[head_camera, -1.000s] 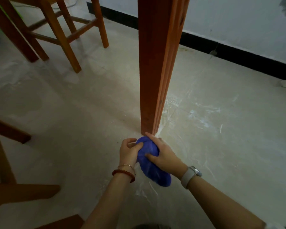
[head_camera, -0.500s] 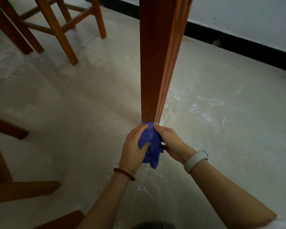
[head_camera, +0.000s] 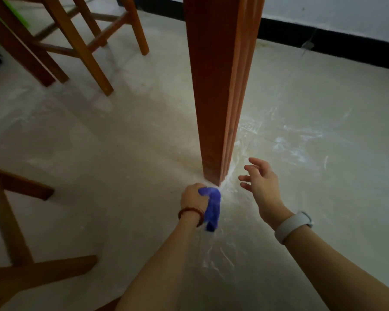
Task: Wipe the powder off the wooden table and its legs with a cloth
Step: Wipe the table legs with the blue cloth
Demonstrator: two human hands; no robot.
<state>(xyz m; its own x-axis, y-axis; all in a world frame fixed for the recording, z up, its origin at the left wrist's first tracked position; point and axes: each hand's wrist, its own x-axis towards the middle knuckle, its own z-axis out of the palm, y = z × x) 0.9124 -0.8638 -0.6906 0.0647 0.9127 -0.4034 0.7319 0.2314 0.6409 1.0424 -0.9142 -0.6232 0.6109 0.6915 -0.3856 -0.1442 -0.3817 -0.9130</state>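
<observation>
Beside table leg (head_camera: 216,86), bunched blue cloth (head_camera: 212,206)

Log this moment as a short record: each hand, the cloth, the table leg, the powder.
left hand: grips the blue cloth, low beside the foot of the leg
right hand: fingers spread, holds nothing, off the leg
blue cloth: bunched, hanging from the grip, near the leg's foot
table leg: upright, reddish wood
powder: white streaks on the floor around the leg's foot
</observation>
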